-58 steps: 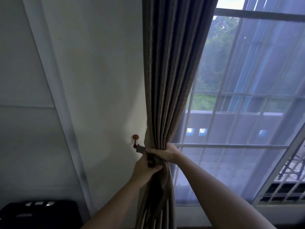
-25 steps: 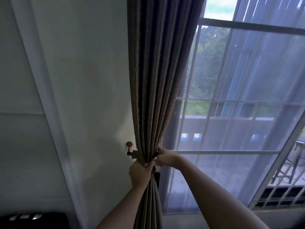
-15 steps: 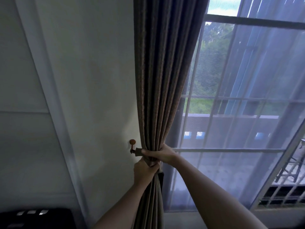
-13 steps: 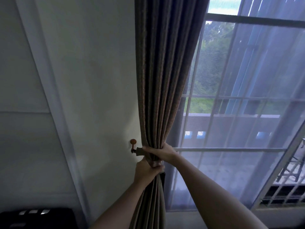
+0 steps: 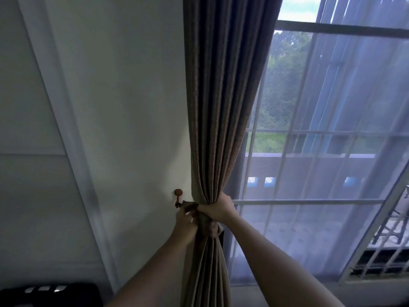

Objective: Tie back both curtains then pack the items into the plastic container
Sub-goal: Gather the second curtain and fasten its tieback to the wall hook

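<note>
A brown pleated curtain hangs gathered beside the window. My right hand is clenched around the gathered bundle at waist height. A fabric tie-back runs from the bundle to a small wooden wall hook on the white wall. My left hand sits just left of the bundle, below the hook, with its fingers pinching the tie-back's end. The plastic container and the items are out of view.
A sheer white curtain covers the barred window to the right. A white wall trim strip slants down the left. A black object sits at the bottom left corner.
My left hand has slid from gripping the bundle to the tie-back end by the hook. My right hand has kept its hold on the gathered curtain.
</note>
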